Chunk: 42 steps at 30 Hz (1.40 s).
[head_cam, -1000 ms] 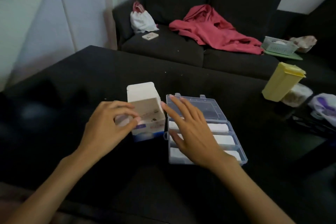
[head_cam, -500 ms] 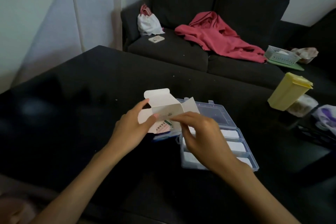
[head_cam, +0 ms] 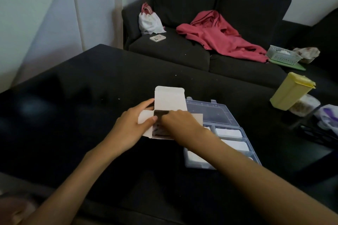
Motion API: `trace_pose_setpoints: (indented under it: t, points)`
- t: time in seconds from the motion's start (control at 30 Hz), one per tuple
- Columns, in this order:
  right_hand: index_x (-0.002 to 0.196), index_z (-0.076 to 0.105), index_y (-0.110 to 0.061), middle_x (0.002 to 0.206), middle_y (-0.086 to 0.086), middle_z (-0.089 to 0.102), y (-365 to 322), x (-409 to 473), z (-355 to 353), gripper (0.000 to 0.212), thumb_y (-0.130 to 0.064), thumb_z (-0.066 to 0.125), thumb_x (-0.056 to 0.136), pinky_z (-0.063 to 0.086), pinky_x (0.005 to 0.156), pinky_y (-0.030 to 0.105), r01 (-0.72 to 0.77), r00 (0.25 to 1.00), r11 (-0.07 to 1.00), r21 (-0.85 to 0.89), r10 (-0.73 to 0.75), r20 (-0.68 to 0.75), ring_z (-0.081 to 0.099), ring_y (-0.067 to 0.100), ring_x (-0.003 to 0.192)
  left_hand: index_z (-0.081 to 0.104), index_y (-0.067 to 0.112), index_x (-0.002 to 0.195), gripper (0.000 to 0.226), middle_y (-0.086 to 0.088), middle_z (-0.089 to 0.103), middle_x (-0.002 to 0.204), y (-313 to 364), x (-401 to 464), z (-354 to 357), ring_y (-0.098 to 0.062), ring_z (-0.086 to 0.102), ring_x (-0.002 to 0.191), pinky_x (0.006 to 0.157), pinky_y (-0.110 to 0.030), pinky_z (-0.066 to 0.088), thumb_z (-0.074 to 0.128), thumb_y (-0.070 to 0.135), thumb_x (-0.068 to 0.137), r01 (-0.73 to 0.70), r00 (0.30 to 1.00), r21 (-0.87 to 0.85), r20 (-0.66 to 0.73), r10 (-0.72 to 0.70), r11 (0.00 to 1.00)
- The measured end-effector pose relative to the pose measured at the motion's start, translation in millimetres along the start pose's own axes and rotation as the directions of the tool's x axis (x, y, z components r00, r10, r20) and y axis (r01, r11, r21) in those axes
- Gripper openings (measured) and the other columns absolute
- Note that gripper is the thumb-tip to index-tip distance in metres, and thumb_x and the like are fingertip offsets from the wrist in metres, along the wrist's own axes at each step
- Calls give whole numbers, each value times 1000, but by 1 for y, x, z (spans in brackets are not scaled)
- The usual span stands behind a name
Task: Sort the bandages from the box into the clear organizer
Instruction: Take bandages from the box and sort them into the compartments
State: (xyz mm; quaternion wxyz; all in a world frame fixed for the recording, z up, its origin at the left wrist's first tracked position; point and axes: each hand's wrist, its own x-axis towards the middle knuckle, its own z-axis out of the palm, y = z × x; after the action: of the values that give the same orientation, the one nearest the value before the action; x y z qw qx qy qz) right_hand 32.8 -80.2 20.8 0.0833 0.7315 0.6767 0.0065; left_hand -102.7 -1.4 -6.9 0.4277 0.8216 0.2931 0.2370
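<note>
A small white cardboard box (head_cam: 169, 99) stands on the dark table with its top flaps spread. My left hand (head_cam: 130, 126) grips the box's left side, thumb over a side flap. My right hand (head_cam: 180, 122) reaches into the box's dark mouth; its fingertips are hidden inside, so what they hold cannot be seen. To the right lies the clear organizer (head_cam: 232, 121) with its lid laid back. White bandage packs (head_cam: 228, 132) fill its compartments.
A yellow lidded container (head_cam: 290, 90) leans at the table's right, with a clear tub and a purple-white bag beside it. Behind the table is a dark sofa with a red garment (head_cam: 219, 34), a white bag, a phone and a basket.
The box has turned so that its mouth faces up with flaps spread. My right hand has gone from pulling a flap to reaching into the box. My left hand has stayed on the box.
</note>
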Motion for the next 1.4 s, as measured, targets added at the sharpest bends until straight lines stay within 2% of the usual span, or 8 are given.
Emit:
trace_pose_setpoints:
  t: [0.13, 0.37, 0.6, 1.03, 1.2, 1.3, 1.33, 1.4]
  points:
    - [121, 57, -10, 120, 8, 62, 0, 19, -1, 28, -19, 48, 97, 47, 94, 34, 41, 999, 991, -129, -43, -9, 60, 26, 107, 46, 26, 139, 53, 7, 60, 127, 1, 8, -4, -15, 56, 115, 98, -45, 44, 61, 33, 88, 23, 999, 20, -42, -22, 1000]
    - [129, 50, -10, 133, 8, 50, 6, 35, 11, 37, -17, 54, 93, 31, 107, 35, 28, 992, 996, -86, -17, 124, 45, 27, 123, 46, 29, 137, 50, 10, 60, 126, 5, 10, -6, -14, 54, 117, 100, -46, 42, 60, 24, 90, 31, 1000, 13, 0, -31, 999]
    - [119, 59, -8, 126, 11, 57, 3, 33, 10, 29, -20, 47, 96, 37, 102, 33, 74, 997, 995, -62, -75, -19, 53, 28, 115, 47, 25, 138, 50, 6, 60, 128, 5, 11, -5, -17, 53, 119, 101, -45, 41, 59, 24, 90, 51, 997, 46, -59, -49, 998]
    - [126, 55, -10, 128, 8, 56, -6, 14, -29, 34, -27, 45, 97, 42, 101, 33, 198, 977, 953, -229, -210, -27, 55, 22, 115, 24, 31, 148, 60, -8, 47, 140, 19, 13, 2, -30, 44, 126, 99, -40, 37, 52, 25, 95, 182, 956, 191, -266, -128, 964]
    - [126, 56, -11, 133, 11, 47, 10, -4, -31, 37, -23, 56, 91, 36, 95, 36, 260, 919, 927, -272, -324, -224, 43, 28, 117, 39, 27, 140, 66, -10, 57, 129, 12, 22, -7, -28, 54, 116, 99, -43, 43, 70, 26, 82, 206, 919, -28, -339, -203, 978]
    - [104, 68, -12, 107, 6, 62, 22, -16, -16, 18, -18, 61, 89, 44, 80, 24, 184, 852, 961, 204, -53, -521, 55, 19, 97, 47, 32, 131, 66, -8, 66, 110, 10, 22, -9, -25, 63, 101, 82, -50, 54, 77, 34, 72, 172, 912, -157, -347, -217, 972]
    - [100, 68, -14, 102, 2, 64, 22, -19, -13, 15, -19, 56, 92, 46, 76, 18, 172, 841, 868, 466, 116, -528, 57, 12, 92, 49, 32, 129, 63, -6, 67, 106, 10, 21, -8, -23, 64, 98, 79, -49, 55, 78, 34, 72, 164, 911, -163, -354, -213, 973]
    - [90, 66, -20, 93, -8, 65, 20, -24, -11, 17, -22, 50, 95, 50, 65, 16, 140, 860, 504, 852, 364, -357, 63, 4, 84, 54, 32, 122, 52, -3, 68, 101, 8, 21, -8, -21, 65, 95, 78, -47, 56, 77, 31, 75, 147, 905, -149, -380, -194, 978]
